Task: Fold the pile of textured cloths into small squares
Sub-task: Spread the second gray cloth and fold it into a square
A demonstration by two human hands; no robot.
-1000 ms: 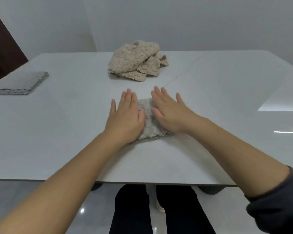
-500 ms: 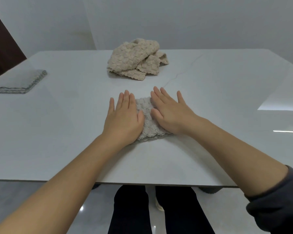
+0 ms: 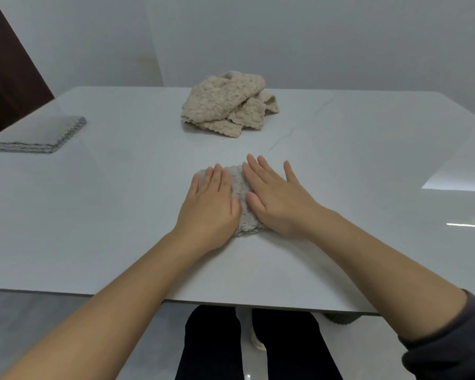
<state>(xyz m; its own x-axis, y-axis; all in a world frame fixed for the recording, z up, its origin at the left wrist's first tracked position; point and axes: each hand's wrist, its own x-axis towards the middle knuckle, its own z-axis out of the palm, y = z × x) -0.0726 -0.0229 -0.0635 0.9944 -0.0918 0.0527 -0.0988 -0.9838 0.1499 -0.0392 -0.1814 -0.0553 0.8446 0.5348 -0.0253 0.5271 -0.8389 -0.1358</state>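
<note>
While left hand (image 3: 207,207) and right hand (image 3: 279,198) press flat-fingered on the grey bumpy folded cloth (image 3: 237,185), seemingly soft and light, its corners suit pinching.

Rumpled beige pile (image 3: 225,105) behind seemingly folded cloth (image 3: 237,180)

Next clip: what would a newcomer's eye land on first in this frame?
The left hand and right hand lie flat, side by side, pressing a small folded textured cloth near the middle of the white table. Behind them, toward the far edge, sits a rumpled pile of beige cloths. A neat stack of folded grey cloths lies at the far left.
</note>
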